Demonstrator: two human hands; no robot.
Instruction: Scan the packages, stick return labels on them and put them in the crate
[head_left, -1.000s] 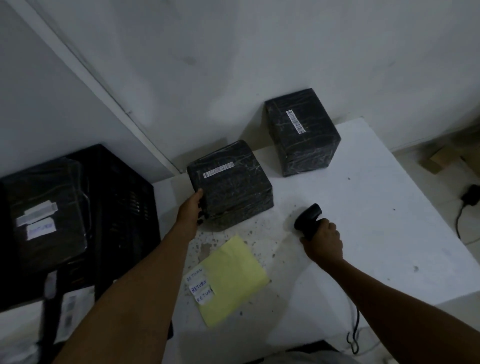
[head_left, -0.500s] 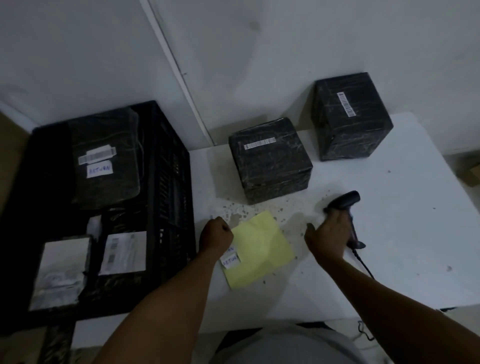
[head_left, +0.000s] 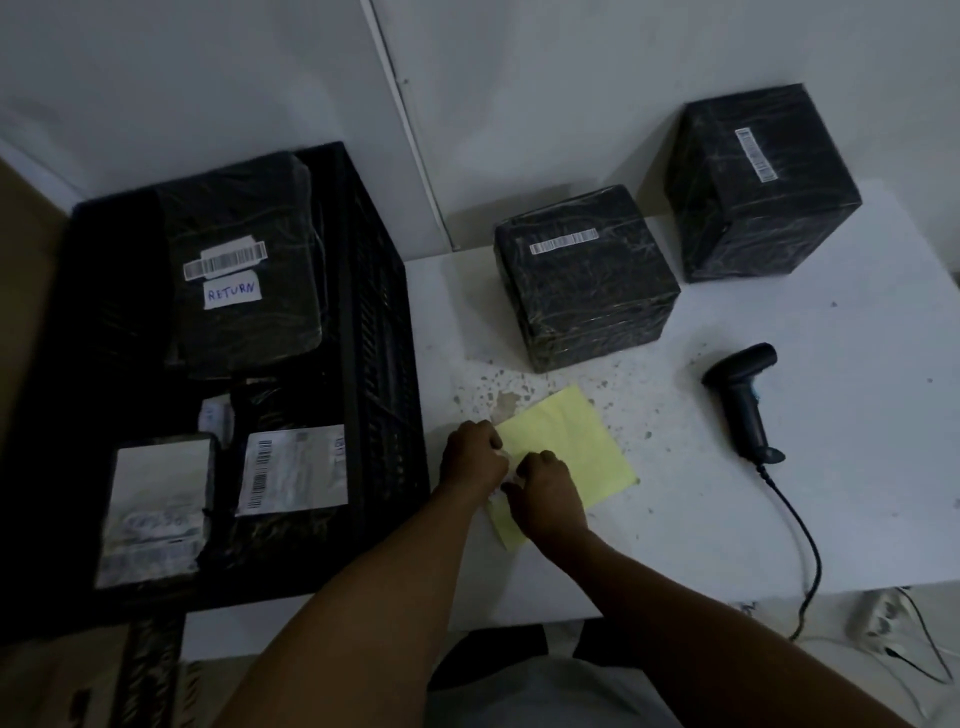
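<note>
packages in black wrap: two on the white table (head_left: 779, 493), the near package (head_left: 587, 296) at 12 o'clock of the yellow sheet (head_left: 566, 452), the far package (head_left: 758, 182) at 1 o'clock. more lie in the black crate (head_left: 384, 364) at 9 o'clock. left hand (head_left: 472, 457) and right hand (head_left: 545, 493) pinch a white label at the sheet's edge. scanner (head_left: 743, 400) lies at 3 o'clock, untouched

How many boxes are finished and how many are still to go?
Done: one wrapped package marked RETURN lies in the black crate. In hand: both hands, left and right, pick at a label on the yellow sheet. Left: two packages, near and far, carry barcodes only; the scanner lies idle.
</note>
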